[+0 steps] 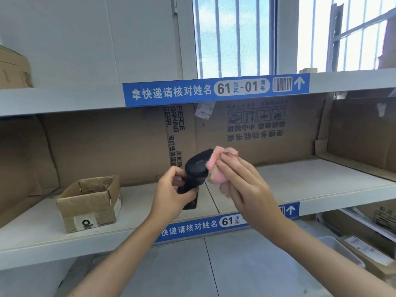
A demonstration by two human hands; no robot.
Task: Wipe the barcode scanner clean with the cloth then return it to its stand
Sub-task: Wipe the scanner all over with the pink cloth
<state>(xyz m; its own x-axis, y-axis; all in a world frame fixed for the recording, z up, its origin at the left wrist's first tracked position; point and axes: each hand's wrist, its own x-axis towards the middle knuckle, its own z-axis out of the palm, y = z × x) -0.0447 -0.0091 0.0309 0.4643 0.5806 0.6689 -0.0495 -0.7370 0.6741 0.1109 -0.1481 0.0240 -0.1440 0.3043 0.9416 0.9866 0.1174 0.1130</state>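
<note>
From the head camera, the left hand is closed around the handle of the black barcode scanner, holding it upright in the air in front of the middle shelf, probably so that the head of the scanner is free on every side. The right hand has its fingers pressed together over a bunched pink cloth and pushes it against the right side of the scanner's head; the flat fingers seem to spread the pressure. I judge that the wiping is in progress. A stand I cannot make out. An open cardboard box sits on the shelf at the left, well apart from both hands.
</note>
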